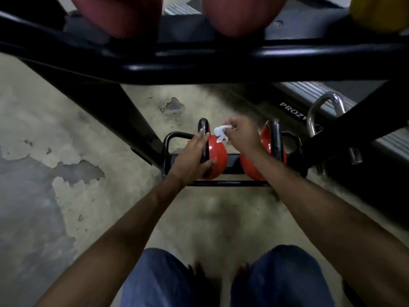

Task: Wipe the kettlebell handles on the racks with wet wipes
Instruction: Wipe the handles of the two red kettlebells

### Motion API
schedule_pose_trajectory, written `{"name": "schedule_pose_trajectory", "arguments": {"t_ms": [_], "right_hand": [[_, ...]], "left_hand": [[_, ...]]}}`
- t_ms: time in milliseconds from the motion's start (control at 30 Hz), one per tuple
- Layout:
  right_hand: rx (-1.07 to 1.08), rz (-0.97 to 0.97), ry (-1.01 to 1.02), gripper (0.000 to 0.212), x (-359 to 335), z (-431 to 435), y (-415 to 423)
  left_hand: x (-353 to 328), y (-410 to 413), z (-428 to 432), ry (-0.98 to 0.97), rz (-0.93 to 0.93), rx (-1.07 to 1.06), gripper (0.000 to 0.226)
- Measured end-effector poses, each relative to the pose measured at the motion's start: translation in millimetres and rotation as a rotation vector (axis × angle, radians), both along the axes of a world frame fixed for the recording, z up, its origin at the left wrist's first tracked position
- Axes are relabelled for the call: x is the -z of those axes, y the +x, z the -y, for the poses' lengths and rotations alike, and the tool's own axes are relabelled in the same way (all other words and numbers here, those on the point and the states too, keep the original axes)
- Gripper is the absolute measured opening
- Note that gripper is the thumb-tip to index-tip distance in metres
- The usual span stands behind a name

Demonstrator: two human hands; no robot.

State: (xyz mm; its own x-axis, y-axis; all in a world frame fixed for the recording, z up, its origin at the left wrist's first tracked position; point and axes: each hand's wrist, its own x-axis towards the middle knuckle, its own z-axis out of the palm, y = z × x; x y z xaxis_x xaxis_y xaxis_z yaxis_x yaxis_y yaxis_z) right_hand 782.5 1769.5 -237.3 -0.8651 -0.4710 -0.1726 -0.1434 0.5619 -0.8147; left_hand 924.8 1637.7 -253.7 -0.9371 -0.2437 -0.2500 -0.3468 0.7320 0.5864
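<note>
Worn concrete floor (66, 129) with flaking paint lies under a black rack (221, 63), whose top rail crosses the view. On the upper tier sit two blurred red kettlebells (119, 16) and a yellow one (380, 12) at the right end. On the bottom shelf (230, 183), at its left end, stands the left red kettlebell (218, 156) with its black handle (203, 125) upright. A second red kettlebell (250, 167) stands just beside it toward the middle, and a steel-handled weight (314, 114) sits farther right.

Both forearms reach forward and down from above blue-trousered knees (155, 280). The left hand (192, 156) grips the black handle, fingers laid up along its left side and thumb wrapped across to the right, near the red body. The right hand (243, 136) hovers between the two red kettlebells, knuckles up, fingers curled together and pinching a crumpled white wet wipe (220, 132). The wipe hangs just beside the top of the handle, on its right; whether it touches the metal cannot be told.
</note>
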Motion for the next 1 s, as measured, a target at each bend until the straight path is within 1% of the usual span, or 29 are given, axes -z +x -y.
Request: {"name": "schedule_pose_trajectory", "arguments": {"t_ms": [100,200,233,300,367,433,533,600,667,733,833,933,967,1000], "right_hand": [[0.036,-0.125,0.065,0.014,30,30,-31],[0.048,-0.165,0.045,0.017,57,61,-54],[0.013,-0.157,0.035,0.018,63,70,-58],[-0.126,-0.13,0.049,0.016,68,88,-65],[-0.293,-0.143,0.117,0.023,64,97,-67],[-0.399,-0.218,0.209,0.024,52,100,-65],[-0.452,-0.243,0.294,0.022,32,102,-56],[-0.437,-0.255,0.38,0.021,28,108,-50],[-0.362,-0.228,0.384,0.025,37,113,-50],[-0.223,-0.14,0.272,0.025,52,107,-53],[0.083,0.024,-0.029,0.024,86,89,-42],[0.343,0.351,-0.369,0.034,116,79,-17],[0.395,0.429,-0.447,0.033,119,78,-9],[0.444,0.514,-0.531,0.027,122,79,-4]], "left_hand": [[28,-6,13,-0.119,-0.059,0.103,0.106],[47,-3,24,-0.166,-0.096,0.183,0.121],[49,-2,28,-0.175,-0.1,0.21,0.126],[51,-1,33,-0.23,-0.109,0.266,0.138],[54,0,34,-0.295,-0.105,0.311,0.146],[55,1,32,-0.342,-0.11,0.326,0.149],[47,0,25,-0.383,-0.081,0.33,0.152],[40,-1,22,-0.412,-0.049,0.328,0.152],[38,-2,22,-0.427,-0.042,0.322,0.15],[40,-1,23,-0.422,-0.047,0.324,0.148],[45,0,22,-0.424,-0.049,0.331,0.147],[46,-1,21,-0.418,-0.045,0.315,0.149],[47,-2,22,-0.42,-0.046,0.314,0.149],[48,-2,23,-0.426,-0.044,0.318,0.148]]}}
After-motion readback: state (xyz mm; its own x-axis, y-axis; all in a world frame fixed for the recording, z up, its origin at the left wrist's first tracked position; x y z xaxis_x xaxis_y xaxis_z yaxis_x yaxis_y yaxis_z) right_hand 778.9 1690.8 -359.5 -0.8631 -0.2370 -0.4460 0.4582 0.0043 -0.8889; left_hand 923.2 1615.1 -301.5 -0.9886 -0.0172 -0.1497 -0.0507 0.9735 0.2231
